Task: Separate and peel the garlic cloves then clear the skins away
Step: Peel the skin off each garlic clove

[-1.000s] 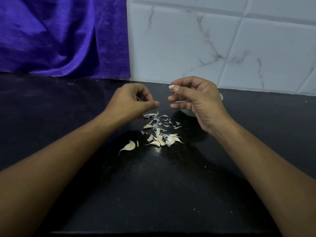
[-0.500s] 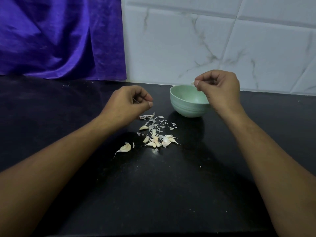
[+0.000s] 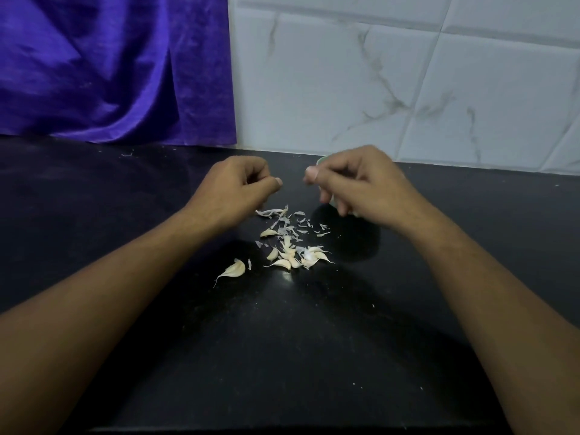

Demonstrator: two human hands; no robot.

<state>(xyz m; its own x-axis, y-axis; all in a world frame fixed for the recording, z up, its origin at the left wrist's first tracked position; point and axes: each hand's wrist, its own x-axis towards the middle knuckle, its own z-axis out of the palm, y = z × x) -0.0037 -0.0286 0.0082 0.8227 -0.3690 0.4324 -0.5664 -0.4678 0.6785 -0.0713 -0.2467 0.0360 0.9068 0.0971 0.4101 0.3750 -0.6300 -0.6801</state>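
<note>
Peeling, seemingly midway: left hand [image 3: 238, 187], right hand [image 3: 361, 187] curled (contents hidden). Next likely needs pale unpeeled garlic clove [image 3: 234, 269] off black worktop [image 3: 282, 356].

Both forearms reach forward, left grip [image 3: 236, 189] and right grip [image 3: 361, 186] curled, thumbs facing each other.

Seen from one wide camera worn up on the head, looking forward and down onto the black counter [image 3: 282, 356]. Close in, with the left hand [image 3: 232, 189] and the right hand [image 3: 361, 186] near the middle and the tiled wall [image 3: 376, 89] and purple cloth [image 3: 110, 73] across the top. Just this one view of the scene
</note>
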